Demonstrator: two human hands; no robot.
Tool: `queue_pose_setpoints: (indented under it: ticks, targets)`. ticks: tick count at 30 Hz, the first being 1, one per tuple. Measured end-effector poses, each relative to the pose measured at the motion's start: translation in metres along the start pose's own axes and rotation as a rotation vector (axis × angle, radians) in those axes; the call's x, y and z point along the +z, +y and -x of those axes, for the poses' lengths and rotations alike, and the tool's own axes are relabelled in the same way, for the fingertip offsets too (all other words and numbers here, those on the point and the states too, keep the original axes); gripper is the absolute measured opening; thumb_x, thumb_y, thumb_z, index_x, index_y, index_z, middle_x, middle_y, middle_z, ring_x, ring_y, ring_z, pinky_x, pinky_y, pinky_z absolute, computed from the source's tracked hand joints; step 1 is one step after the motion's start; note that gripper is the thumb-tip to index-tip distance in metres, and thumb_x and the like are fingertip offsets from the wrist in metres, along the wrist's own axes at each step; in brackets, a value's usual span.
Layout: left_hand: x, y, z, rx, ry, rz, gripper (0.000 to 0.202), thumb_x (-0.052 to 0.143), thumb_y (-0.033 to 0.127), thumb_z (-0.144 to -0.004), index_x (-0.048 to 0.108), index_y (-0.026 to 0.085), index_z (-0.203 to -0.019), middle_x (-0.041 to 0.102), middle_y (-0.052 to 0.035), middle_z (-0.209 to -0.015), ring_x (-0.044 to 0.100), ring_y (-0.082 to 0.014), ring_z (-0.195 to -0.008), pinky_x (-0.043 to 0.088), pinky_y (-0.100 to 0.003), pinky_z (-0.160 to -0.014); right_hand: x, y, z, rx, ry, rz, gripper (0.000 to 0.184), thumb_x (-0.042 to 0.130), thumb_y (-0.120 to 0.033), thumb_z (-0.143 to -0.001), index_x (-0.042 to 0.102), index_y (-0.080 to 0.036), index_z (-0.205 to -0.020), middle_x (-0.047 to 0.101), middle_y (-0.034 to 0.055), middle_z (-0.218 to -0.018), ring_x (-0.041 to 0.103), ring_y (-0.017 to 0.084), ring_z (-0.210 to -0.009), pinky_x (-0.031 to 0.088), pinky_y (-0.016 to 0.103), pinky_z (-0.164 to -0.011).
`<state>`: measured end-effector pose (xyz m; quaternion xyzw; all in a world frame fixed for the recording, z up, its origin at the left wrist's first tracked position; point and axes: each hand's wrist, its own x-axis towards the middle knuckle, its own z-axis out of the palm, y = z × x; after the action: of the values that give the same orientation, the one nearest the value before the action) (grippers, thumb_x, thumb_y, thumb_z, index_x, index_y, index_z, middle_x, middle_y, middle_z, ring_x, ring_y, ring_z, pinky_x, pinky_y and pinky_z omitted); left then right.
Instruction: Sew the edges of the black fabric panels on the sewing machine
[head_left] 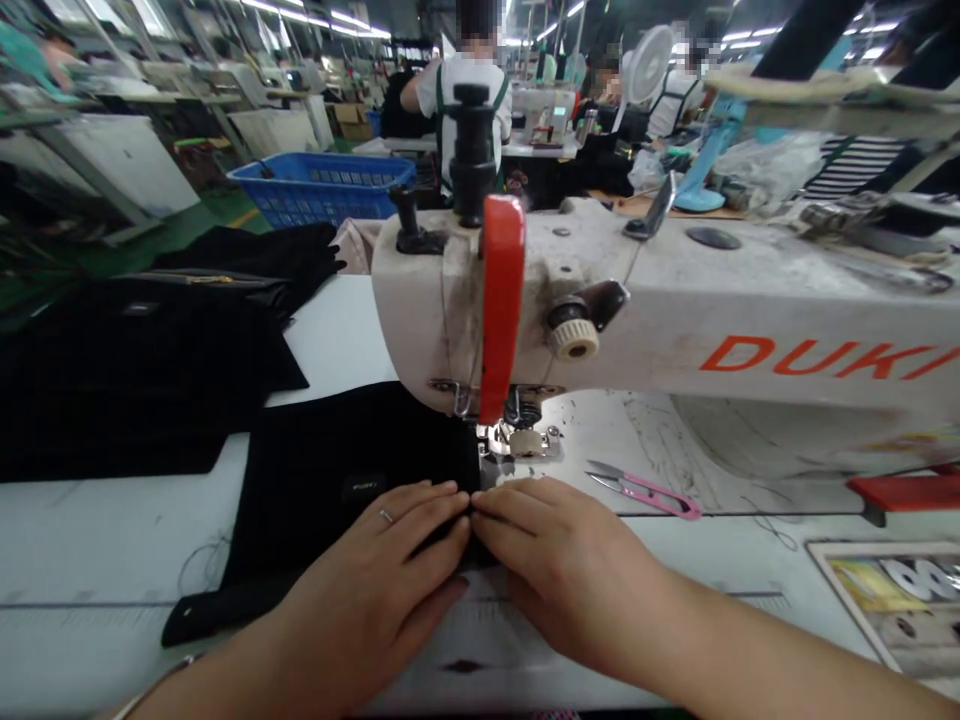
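Note:
A black fabric piece [330,440] with a small dark label [364,487] lies on the sewing machine bed, its right edge running to the presser foot [525,443]. My left hand [397,560], a ring on one finger, presses and pinches the cloth near that edge, fingers close together. Opposite it, my right hand [555,550] closes its fingertips on the same edge, almost touching the left fingertips. Both hands are just in front of the needle area, which the red guard [501,310] partly hides. Thumb contact with the cloth is largely hidden.
Pink-handled thread snips [645,490] lie right of the presser foot. The white sewing machine [645,290] spans the right side. More black fabric pieces [120,360] are piled at left, a blue basket [330,180] behind them. Other people sit at machines farther back.

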<state>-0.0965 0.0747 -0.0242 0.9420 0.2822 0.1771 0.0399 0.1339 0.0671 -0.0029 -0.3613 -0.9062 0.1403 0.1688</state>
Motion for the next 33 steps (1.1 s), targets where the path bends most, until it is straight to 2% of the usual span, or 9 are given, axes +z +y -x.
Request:
queue_pose_setpoints:
  ticks: [4,9,13,17,21,24,28,31,33]
  targets:
    - [0.0,-0.013,-0.01,-0.005,0.001,0.015,0.029,0.05,0.019,-0.099,0.065,0.017,-0.123,0.063,-0.0111,-0.131,0.057,-0.0254,-0.125,0.05,-0.047,-0.109,-0.004,0.008,-0.008,0.01,-0.026,0.001,0.022,0.053,-0.006,-0.087,0.069,-0.014,-0.1,0.069,0.0107,-0.117,0.063,0.026,-0.111,0.054,0.04,-0.098]
    - [0.0,-0.028,-0.023,0.034,-0.031,0.006,0.027,0.052,0.022,-0.099,0.065,0.015,-0.122,0.063,-0.0127,-0.131,0.055,-0.0263,-0.127,0.049,-0.047,-0.109,-0.004,0.013,-0.013,0.087,-0.024,0.03,0.035,0.054,-0.008,-0.084,0.067,-0.013,-0.116,0.069,0.0116,-0.116,0.061,0.028,-0.108,0.054,0.045,-0.097]
    - [0.001,-0.04,-0.034,0.102,0.015,-0.02,0.027,0.05,0.021,-0.1,0.063,0.011,-0.12,0.063,-0.0145,-0.126,0.056,-0.0257,-0.124,0.049,-0.044,-0.108,0.0,0.018,-0.016,0.179,-0.007,0.056,0.037,0.055,-0.01,-0.079,0.069,-0.015,-0.114,0.067,0.0126,-0.11,0.06,0.031,-0.105,0.054,0.048,-0.091]
    - [0.002,-0.051,-0.043,0.127,0.064,-0.031,0.024,0.048,0.023,-0.101,0.064,0.012,-0.114,0.064,-0.014,-0.122,0.058,-0.024,-0.121,0.049,-0.039,-0.108,0.005,0.023,-0.019,0.216,0.012,0.056,0.041,0.051,-0.011,-0.081,0.069,-0.015,-0.117,0.067,0.0138,-0.107,0.06,0.031,-0.104,0.054,0.047,-0.09]
    - [0.004,-0.06,-0.047,0.118,0.021,-0.057,0.028,0.048,0.028,-0.102,0.064,0.012,-0.119,0.065,-0.0136,-0.122,0.059,-0.0242,-0.121,0.048,-0.039,-0.108,0.01,0.025,-0.022,0.23,0.055,0.065,0.042,0.05,-0.012,-0.081,0.068,-0.014,-0.119,0.067,0.014,-0.105,0.061,0.031,-0.1,0.053,0.046,-0.086]
    - [0.004,-0.072,-0.047,0.179,0.004,-0.073,0.031,0.043,0.029,-0.105,0.064,0.014,-0.123,0.067,-0.0122,-0.124,0.057,-0.0234,-0.126,0.044,-0.039,-0.112,0.011,0.025,-0.022,0.233,0.066,0.059,0.044,0.049,-0.012,-0.08,0.068,-0.014,-0.119,0.068,0.0134,-0.104,0.061,0.03,-0.099,0.052,0.045,-0.085]
    - [-0.001,-0.099,-0.046,0.277,0.008,-0.037,0.033,0.042,0.032,-0.106,0.067,0.018,-0.123,0.069,-0.0084,-0.125,0.059,-0.0214,-0.125,0.041,-0.039,-0.115,0.007,0.029,-0.019,0.195,0.167,0.023,0.037,0.049,-0.012,-0.083,0.068,-0.014,-0.114,0.067,0.0118,-0.101,0.059,0.027,-0.095,0.051,0.039,-0.082]
    - [-0.003,-0.114,-0.044,0.21,0.011,0.081,0.029,0.05,0.033,-0.104,0.07,0.023,-0.122,0.07,-0.0052,-0.125,0.063,-0.0209,-0.118,0.049,-0.038,-0.108,0.001,0.037,-0.017,0.204,0.305,0.085,0.023,0.048,-0.017,-0.091,0.069,-0.013,-0.101,0.066,0.0118,-0.094,0.057,0.026,-0.09,0.048,0.038,-0.079]
    - [-0.002,-0.114,-0.042,0.137,0.02,0.154,0.025,0.054,0.032,-0.102,0.072,0.025,-0.118,0.072,-0.0032,-0.122,0.067,-0.0189,-0.112,0.053,-0.035,-0.102,-0.001,0.042,-0.016,0.226,0.305,0.17,0.023,0.047,-0.023,-0.096,0.067,-0.014,-0.088,0.065,0.0102,-0.085,0.056,0.026,-0.084,0.047,0.039,-0.075]
